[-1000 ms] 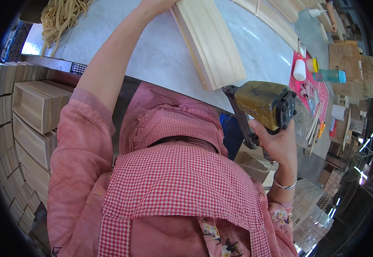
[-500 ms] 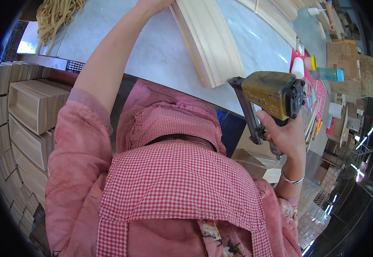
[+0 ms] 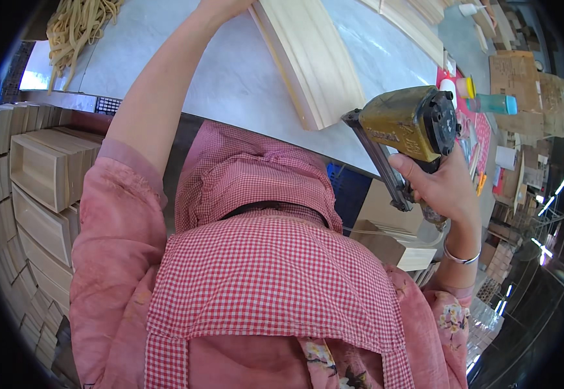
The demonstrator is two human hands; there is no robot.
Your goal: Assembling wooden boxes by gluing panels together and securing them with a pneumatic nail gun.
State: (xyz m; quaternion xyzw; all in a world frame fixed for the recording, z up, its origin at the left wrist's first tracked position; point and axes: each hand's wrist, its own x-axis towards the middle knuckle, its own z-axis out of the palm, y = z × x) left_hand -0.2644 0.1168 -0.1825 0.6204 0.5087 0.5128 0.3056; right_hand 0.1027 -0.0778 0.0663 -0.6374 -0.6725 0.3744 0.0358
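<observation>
My right hand [image 3: 447, 185] is wrapped round the handle of a nail gun [image 3: 399, 123] with a worn olive-gold body and a black end cap. The gun's nose sits right by the near end of a pale wooden piece [image 3: 314, 65]; whether they touch I cannot tell. Long and ridged, this piece lies slantwise on the worktable, its far end out of the picture. At the upper edge my left hand [image 3: 223, 8] is against the wood's left side. Its fingers are cut off by the frame, so their grip is hidden.
Rubber-like bands [image 3: 78, 35] lie in a tangle on the table's far left. Wooden trays [image 3: 39, 168] are stacked at left. More wooden strips [image 3: 411, 32] lie at the back right, near a teal-lidded bottle [image 3: 496, 104]. A blue crate [image 3: 347, 188] stands below the marble-look tabletop [image 3: 223, 84].
My right hand and the nail gun have shifted slightly right, the gun's body tilting upward a little. The wooden piece and my left hand appear slightly further left and up in the picture.
</observation>
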